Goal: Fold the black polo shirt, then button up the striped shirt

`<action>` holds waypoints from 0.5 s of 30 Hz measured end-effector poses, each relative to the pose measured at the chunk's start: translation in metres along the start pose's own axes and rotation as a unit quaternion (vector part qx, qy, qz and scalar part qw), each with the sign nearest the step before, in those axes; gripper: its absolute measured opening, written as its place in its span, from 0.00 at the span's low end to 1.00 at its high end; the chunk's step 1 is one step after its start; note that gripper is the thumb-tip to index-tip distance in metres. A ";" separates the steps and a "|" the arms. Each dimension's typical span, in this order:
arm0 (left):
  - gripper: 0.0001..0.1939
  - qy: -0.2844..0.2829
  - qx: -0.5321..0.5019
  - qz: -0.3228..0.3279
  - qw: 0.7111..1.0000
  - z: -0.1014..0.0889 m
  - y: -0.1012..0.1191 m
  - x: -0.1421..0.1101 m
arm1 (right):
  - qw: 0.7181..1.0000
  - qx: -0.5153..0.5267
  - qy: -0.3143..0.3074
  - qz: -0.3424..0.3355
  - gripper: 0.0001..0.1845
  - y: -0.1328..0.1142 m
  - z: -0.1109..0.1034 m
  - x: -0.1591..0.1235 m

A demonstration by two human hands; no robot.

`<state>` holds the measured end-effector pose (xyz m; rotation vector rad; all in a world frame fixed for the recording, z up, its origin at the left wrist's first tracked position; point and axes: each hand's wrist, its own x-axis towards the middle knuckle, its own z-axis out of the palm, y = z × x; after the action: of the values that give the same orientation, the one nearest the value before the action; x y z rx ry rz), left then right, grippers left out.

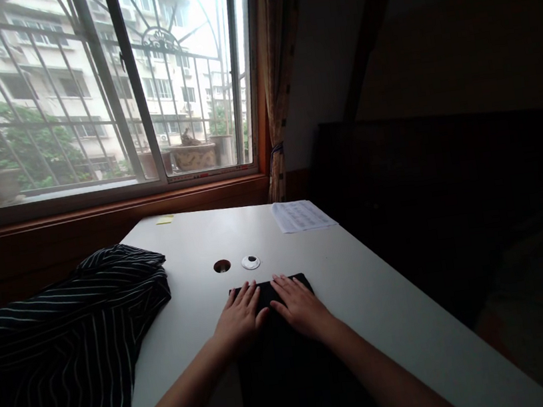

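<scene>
A black piece of folded cloth (285,370), perhaps a garment, lies lengthwise on the white table (186,242), running from its far end toward me. Across the left side of that far end rests my left hand (241,315), flat with fingers stretched out. My right hand (298,304) lies flat on the right side, its fingers spread and pointing away from me. The two thumbs come near each other over the cloth. Neither hand grips anything. The near part of the cloth is very dark, so its details are hard to make out.
A black garment with white stripes (80,351) drapes over the table's left edge. Beyond my hands are a cable hole (222,266) and its round white cover (251,261). Printed papers (302,215) lie at the far right, a yellow note (165,219) at the far left, below the window.
</scene>
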<state>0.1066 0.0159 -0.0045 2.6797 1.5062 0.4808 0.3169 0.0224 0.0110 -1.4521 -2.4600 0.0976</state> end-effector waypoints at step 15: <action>0.31 -0.077 -0.017 -0.083 0.993 -0.022 -0.043 -0.018 | 0.987 -0.025 -0.024 0.156 0.30 0.073 -0.014 -0.022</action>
<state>0.0557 0.0207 0.0044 2.4745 1.6393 0.2805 0.3923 0.0378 0.0049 -1.8675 -2.2648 0.1365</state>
